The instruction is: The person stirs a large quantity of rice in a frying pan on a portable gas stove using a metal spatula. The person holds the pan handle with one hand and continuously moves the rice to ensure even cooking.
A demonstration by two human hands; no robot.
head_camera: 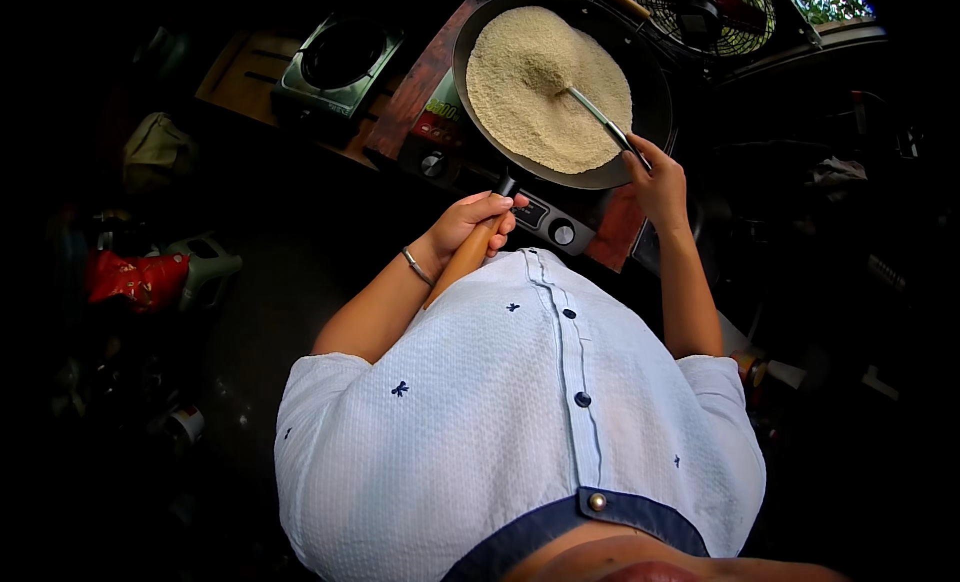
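Observation:
A dark wok (651,94) sits on a gas stove (564,231) and holds a broad heap of pale, coarse grains or crumbs (517,94). My left hand (487,218) is wrapped around the wok's wooden handle (466,253), which points back towards my body. In my right hand (660,177), at the wok's near right rim, is the handle of a metal utensil (596,113). The utensil's far end is buried in the grains beside a shallow dip, so its head is hidden.
Left of the wok stands a second, smaller gas stove (341,64) on a wooden slatted surface (232,75). An electric fan (705,15) is behind the wok on the right, near a window (829,0). A red bag (139,280) and a green plastic jug (202,267) are at the left.

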